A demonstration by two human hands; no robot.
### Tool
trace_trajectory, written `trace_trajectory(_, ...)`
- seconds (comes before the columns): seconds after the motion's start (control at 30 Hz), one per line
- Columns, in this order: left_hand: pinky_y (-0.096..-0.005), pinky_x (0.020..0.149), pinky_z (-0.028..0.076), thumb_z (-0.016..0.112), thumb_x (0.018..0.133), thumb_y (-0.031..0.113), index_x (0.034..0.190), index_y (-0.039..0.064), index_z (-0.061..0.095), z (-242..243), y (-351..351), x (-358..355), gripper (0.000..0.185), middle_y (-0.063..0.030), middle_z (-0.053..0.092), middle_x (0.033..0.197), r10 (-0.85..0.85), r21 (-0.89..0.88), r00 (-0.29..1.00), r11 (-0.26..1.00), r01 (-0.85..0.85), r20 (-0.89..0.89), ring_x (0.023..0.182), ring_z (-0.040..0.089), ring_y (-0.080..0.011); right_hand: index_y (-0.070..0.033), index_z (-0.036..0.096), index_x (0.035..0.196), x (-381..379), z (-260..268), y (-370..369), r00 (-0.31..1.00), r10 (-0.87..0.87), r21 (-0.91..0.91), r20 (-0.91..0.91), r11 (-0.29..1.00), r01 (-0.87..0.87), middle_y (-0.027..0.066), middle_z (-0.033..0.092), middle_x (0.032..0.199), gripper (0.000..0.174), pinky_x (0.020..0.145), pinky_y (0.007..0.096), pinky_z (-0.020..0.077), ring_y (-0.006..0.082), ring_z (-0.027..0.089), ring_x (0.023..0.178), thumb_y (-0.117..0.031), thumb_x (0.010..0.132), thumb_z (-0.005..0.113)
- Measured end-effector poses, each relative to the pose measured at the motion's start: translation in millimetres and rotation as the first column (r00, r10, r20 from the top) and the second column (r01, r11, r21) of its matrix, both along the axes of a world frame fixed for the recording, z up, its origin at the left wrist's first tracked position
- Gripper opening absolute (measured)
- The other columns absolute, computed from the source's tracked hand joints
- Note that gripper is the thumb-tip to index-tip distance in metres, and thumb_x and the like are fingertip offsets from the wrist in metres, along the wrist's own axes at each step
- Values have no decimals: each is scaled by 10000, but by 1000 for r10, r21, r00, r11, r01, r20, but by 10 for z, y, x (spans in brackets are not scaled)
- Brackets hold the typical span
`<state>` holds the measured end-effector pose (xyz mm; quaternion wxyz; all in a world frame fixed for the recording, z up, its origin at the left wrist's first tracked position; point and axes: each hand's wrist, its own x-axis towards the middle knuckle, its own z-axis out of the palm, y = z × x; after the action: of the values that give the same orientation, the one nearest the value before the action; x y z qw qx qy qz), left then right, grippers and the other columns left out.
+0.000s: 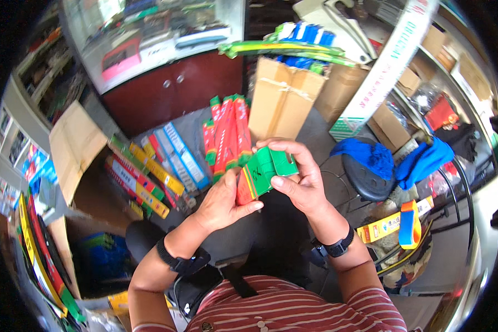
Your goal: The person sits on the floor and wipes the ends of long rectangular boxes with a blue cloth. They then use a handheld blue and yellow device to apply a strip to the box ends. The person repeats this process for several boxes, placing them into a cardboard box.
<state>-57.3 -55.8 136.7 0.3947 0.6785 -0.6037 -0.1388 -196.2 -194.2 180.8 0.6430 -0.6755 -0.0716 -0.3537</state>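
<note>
A red and green cardboard box [262,169] is held up between both hands, its green end towards the right and its flap standing out. My left hand [222,199] grips the red part from the left, thumb below and fingers behind. On the other side my right hand [301,176] holds the green end, its thumb on the near edge by the flap. The far end of the box is foreshortened, so its length cannot be told. Beyond the hands, several long red boxes with green ends [228,133] lie in a pile on the floor.
A tall cardboard carton [280,101] stands ahead, with green and blue packs on top. Long blue and white boxes [180,155] lie to the left, near an open carton [81,153]. A stool with blue cloth [367,170] and a yellow box [379,227] are at the right.
</note>
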Motion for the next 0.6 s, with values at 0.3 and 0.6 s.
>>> trace_trajectory(0.3,-423,815,486,793,646,476,1121,-28,420,-1070,253,395,787,-221,574,1000,126,-10,946,991,-135,-300,948,596,-390,-35,510,1216,694,-1151,165,873,333,118,-355,943,-312,120,486,1262,464,1008,361,371,223,455,1210,-28,779,665)
trace_trajectory(0.6,-409,888,452,850,607,347,1192,-20,411,-1489,279,495,818,-201,536,1102,343,118,888,939,-322,-305,1041,554,-364,-19,504,1249,1001,-1628,159,793,272,305,-546,946,-114,47,581,1078,420,846,254,458,107,559,983,22,842,601)
